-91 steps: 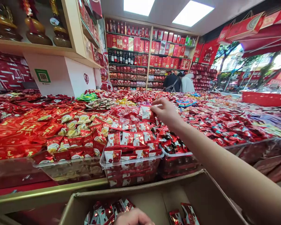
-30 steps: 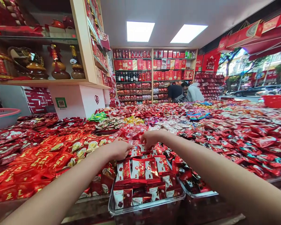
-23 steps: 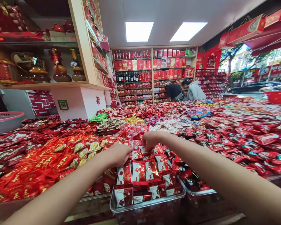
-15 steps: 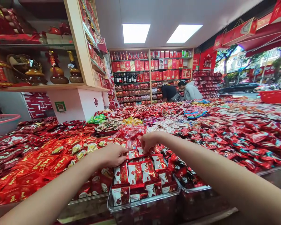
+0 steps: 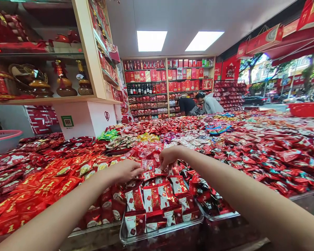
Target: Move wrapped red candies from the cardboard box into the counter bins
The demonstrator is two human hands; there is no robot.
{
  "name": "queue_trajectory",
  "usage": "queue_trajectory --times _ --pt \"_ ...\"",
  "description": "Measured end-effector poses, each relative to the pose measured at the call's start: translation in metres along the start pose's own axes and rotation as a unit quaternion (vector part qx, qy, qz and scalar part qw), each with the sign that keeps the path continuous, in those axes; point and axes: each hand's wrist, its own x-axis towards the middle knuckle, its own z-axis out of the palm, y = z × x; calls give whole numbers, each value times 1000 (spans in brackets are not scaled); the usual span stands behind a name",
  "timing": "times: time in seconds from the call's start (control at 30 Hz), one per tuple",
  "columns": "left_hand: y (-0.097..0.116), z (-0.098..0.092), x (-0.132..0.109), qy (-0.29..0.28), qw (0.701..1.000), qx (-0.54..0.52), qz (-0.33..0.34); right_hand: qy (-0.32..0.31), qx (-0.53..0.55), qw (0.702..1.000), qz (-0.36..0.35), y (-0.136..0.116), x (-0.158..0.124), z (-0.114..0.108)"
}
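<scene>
A clear plastic tray [image 5: 162, 233] in front of me holds rows of small red-and-white wrapped packets [image 5: 151, 199]. My left hand [image 5: 129, 170] rests at the tray's far left, palm down. Its fingers stretch to the right, apart from the thumb, beside the back row; their tips are partly hidden. Over the back of the tray, my right hand [image 5: 170, 156] bends down at the wrist. The curled fingers of that hand close on a red-and-white packet [image 5: 159, 171] in the back row. Just beyond both hands lie clear-and-pink wrapped packets [image 5: 148, 164].
Orange-red packets [image 5: 45, 186] are heaped to the left, dark red-and-black ones [image 5: 211, 195] to the right. A shelf cabinet [image 5: 94, 69] overhangs the left side. Two people [image 5: 201, 104] bend over at the back. A red basket [image 5: 307, 109] stands far right.
The view has tilted up slightly, so the tray and heaps sit a little lower. My right hand has shifted slightly right; the left stays near the back row.
</scene>
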Motion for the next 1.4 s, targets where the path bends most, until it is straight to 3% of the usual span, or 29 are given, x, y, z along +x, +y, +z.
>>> queue_trajectory --times 0.13,0.2,0.5,0.63,0.87,1.13,1.3,1.4 --pt "-17 -2 23 5 999 29 -25 128 -109 985 -26 -14 15 -7" --pt "-26 -1 37 0 998 53 -40 162 -154 973 -51 -21 27 -5" --pt "-46 13 76 -87 984 122 -100 206 -253 942 -77 -18 64 7" --pt "-44 18 83 -85 977 137 -142 230 -259 936 -60 -15 75 8" --pt "-48 17 75 -45 983 118 -136 232 -233 943 -56 -8 64 0" --pt "-63 2 52 -63 986 74 -137 185 -223 954 -71 1 34 -8" --pt "-69 -2 47 -46 988 64 -130 225 -214 948 -67 -24 43 -1" --pt "-73 -4 42 -64 987 47 -141 228 -198 953 -40 -46 60 4"
